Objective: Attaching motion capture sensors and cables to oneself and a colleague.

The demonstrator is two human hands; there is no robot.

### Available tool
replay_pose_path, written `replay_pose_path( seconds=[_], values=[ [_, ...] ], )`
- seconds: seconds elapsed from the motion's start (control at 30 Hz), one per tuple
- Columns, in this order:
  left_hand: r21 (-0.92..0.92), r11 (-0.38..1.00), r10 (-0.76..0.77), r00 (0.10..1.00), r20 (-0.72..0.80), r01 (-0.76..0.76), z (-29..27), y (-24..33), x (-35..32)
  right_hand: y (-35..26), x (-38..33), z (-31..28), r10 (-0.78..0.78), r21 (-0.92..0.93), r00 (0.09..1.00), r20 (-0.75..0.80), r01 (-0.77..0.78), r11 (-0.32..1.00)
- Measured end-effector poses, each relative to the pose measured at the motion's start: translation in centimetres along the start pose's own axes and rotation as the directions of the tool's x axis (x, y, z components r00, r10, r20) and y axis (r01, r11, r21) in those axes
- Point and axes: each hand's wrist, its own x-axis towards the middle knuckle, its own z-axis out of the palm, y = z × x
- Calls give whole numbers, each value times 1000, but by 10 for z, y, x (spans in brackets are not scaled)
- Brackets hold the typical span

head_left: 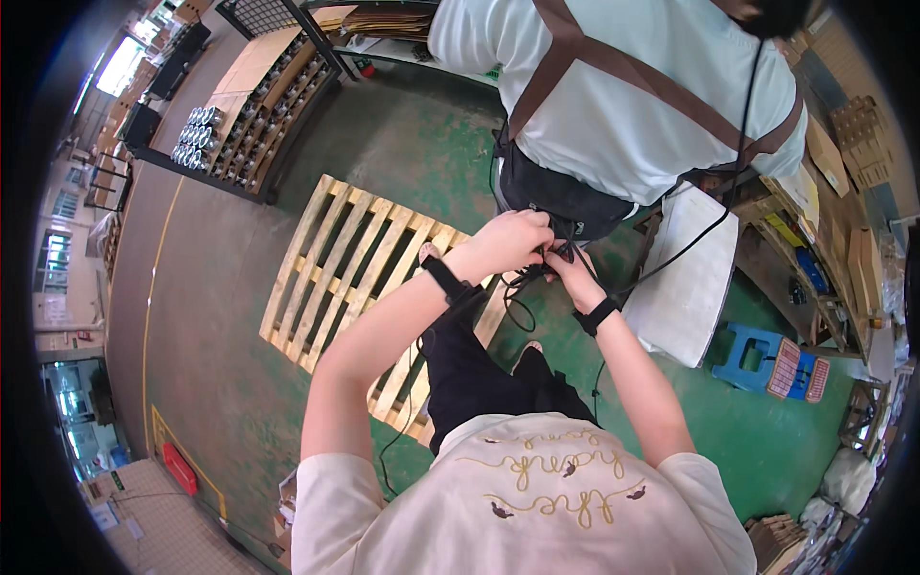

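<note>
Just behind a co-worker's waist, my left hand [515,240] is closed with its fingers curled on a bundle of black cable [522,280]. From the right, my right hand [572,270] pinches the same bundle, and the two hands nearly touch. Loose loops of the cable hang below the fingers. Right beyond my hands is a black waist bag [551,192] worn by the co-worker [652,105], who wears a white shirt with brown straps. The fingertips and the exact grip are partly hidden among the loops. Each of my wrists has a black band.
A wooden pallet [335,259] lies on the floor by my feet. At the far left stands a rack of metal parts [259,115]. A white board [680,278] leans on the right, near blue stools [757,359] and a workbench. A black cable [695,240] runs past the co-worker.
</note>
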Motion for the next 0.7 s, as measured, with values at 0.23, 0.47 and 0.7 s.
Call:
replay_pose_path(
  seconds=[0.23, 0.47, 0.7],
  values=[
    [381, 920, -53, 933, 357, -93, 15, 7, 14, 8, 1, -5, -45, -57, 999, -20, 43, 997],
    [131, 973, -184, 982, -46, 189, 5, 0, 12, 5, 0, -7, -15, 16, 999, -38, 15, 1000],
    [-21, 929, -360, 887, -288, 370, 2, -8, 11, 7, -4, -2, -37, -51, 996, -80, 33, 998]
  ],
)
